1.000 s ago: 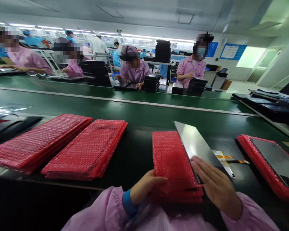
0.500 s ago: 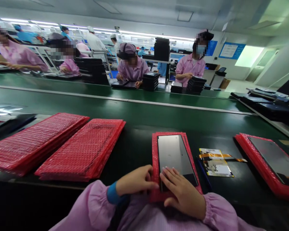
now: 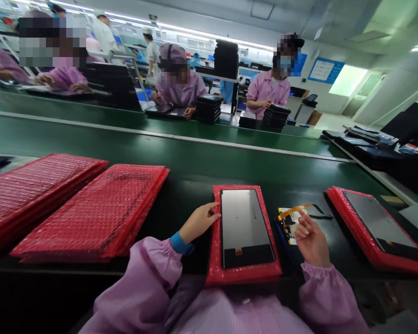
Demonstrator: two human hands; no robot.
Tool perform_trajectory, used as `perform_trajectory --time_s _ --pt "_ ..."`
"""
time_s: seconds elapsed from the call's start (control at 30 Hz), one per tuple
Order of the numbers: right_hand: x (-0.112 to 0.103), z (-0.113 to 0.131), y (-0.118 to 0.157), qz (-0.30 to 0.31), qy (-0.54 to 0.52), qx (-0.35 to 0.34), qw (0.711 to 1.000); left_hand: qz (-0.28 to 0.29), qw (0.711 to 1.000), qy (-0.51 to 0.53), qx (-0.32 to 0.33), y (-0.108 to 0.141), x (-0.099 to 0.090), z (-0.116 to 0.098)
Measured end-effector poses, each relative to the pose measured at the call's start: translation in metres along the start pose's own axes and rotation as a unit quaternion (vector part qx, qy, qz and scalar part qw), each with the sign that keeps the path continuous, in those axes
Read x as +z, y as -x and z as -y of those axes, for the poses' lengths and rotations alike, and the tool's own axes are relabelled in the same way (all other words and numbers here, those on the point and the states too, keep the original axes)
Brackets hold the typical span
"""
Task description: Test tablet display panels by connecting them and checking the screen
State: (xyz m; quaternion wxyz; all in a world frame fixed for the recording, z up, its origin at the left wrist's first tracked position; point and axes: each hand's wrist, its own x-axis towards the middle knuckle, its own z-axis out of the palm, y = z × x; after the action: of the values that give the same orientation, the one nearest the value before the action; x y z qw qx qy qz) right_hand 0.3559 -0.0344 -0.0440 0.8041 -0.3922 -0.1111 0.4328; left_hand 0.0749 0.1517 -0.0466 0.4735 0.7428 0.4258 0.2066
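In front of me a flat display panel, grey-silver with a black strip along its near end, lies on red bubble-wrap sheets. My left hand is at the left edge of the wrap, its thumb and forefinger slightly apart with nothing visible between them. To the right of the panel my right hand has its fingertips pinched at an orange ribbon cable, which arches up. Under these fingers lies a flat white-and-silver part with yellow edges, partly covered by the hand. A dark blue pen-like stick lies beside it.
Two stacks of red bubble-wrap pouches lie to the left. A second panel rests on red wrap at the right. Beyond the green bench, co-workers in pink sit or stand by piles of black devices.
My right hand has left the panel and moved right to the ribbon cable, which is now raised. My left hand has shifted forward along the wrap's left edge. The view has turned slightly right.
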Motion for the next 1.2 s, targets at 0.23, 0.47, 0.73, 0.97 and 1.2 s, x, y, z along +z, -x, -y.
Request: perform_trajectory --time_s 0.23,0.47,0.73,0.97,1.2 --pt "0.008 -0.021 0.011 0.017 0.034 0.068 0.997 -0.066 0.997 0.041 -0.031 0.012 0.005 0.003" --pt "0.007 -0.018 0.053 0.046 0.162 0.153 0.974 0.061 0.959 0.242 -0.135 0.065 -0.004 -0.012" --pt "0.001 -0.013 0.044 0.014 0.161 0.145 0.976 0.140 0.932 0.286 -0.172 0.083 -0.006 -0.024" --pt "0.012 0.016 -0.001 0.045 0.142 0.017 0.989 -0.013 0.982 0.175 -0.069 0.079 0.008 -0.017" --pt "0.049 -0.026 0.041 0.174 0.367 -0.014 0.914 0.074 0.962 0.261 -0.012 0.088 0.023 -0.037"
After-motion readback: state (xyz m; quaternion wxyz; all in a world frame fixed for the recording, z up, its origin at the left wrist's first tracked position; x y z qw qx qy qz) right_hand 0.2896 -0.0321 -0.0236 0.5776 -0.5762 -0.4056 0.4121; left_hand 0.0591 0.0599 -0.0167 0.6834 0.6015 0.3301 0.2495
